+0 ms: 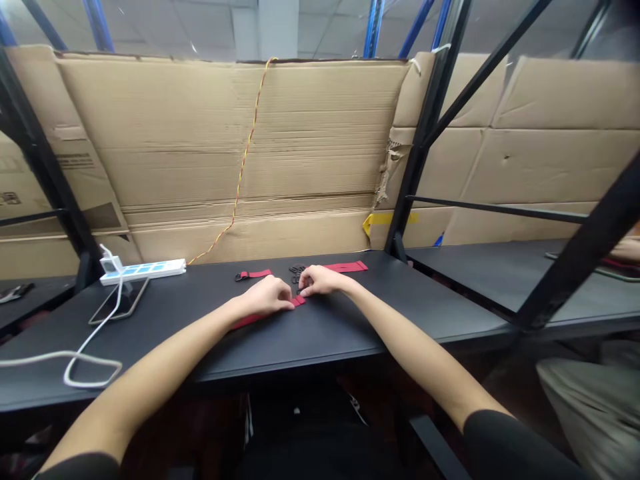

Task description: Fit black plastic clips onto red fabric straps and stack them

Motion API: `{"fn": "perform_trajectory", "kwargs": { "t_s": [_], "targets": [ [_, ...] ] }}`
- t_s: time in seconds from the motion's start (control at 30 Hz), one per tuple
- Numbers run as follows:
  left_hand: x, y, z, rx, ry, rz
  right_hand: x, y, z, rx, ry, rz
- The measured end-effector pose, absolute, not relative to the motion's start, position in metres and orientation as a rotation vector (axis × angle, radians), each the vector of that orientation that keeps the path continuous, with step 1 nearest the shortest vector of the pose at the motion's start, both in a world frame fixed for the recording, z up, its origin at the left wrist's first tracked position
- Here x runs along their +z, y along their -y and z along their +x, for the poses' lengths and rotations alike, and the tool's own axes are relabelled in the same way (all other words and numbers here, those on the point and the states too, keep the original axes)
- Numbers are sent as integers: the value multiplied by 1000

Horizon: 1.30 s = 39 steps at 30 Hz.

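Observation:
My left hand [273, 295] is closed, its fingertips pinching a red strap [299, 301] that lies on the black table and shows again below the wrist. Close beside it, my right hand [320, 280] has its fingers pinched together at the strap's end. A small dark piece shows at those fingertips, too small to make out. Behind the right hand sits a little cluster of black buckles or rings [296, 271]. Another red strap [350, 267] stretches out to its right. Beyond the left hand lies a short red strap with a black buckle [241, 276].
A white power strip [145, 272] with a plugged charger stands at the back left, by a phone-like device [120, 301] and a looping white cable [95, 360]. Cardboard [300, 153] walls the back. Black posts [420, 140] frame both sides. Another person's hand [627, 249] shows far right.

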<state>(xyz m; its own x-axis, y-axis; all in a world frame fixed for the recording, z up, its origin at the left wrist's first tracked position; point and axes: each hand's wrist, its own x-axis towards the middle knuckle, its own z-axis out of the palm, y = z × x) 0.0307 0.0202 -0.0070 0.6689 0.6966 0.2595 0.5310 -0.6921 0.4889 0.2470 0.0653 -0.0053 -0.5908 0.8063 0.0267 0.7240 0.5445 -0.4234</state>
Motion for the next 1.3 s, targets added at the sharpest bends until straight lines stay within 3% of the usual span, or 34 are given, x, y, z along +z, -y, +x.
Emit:
{"fn": "perform_trajectory", "kwargs": {
  "t_s": [0.2, 0.63, 0.8, 0.97, 1.3],
  "targets": [
    [-8, -28, 26, 330, -999, 2363, -9, -66, 245, 763, 2527, -1184],
    [-6, -31, 24, 450, -917, 2348, -4, -61, 243, 674, 2389, -1166],
    [-5, -34, 24, 725, -1131, 2209, 2, -57, 241, 1155, 1885, -923],
    [-1, -33, 27, 898, -1004, 2203, 1, -54, 238, 1489, 1660, -764],
    [-1, -29, 31, 969, -945, 1984, -3, -57, 236, 1682, 1457, -780]
  ]
}}
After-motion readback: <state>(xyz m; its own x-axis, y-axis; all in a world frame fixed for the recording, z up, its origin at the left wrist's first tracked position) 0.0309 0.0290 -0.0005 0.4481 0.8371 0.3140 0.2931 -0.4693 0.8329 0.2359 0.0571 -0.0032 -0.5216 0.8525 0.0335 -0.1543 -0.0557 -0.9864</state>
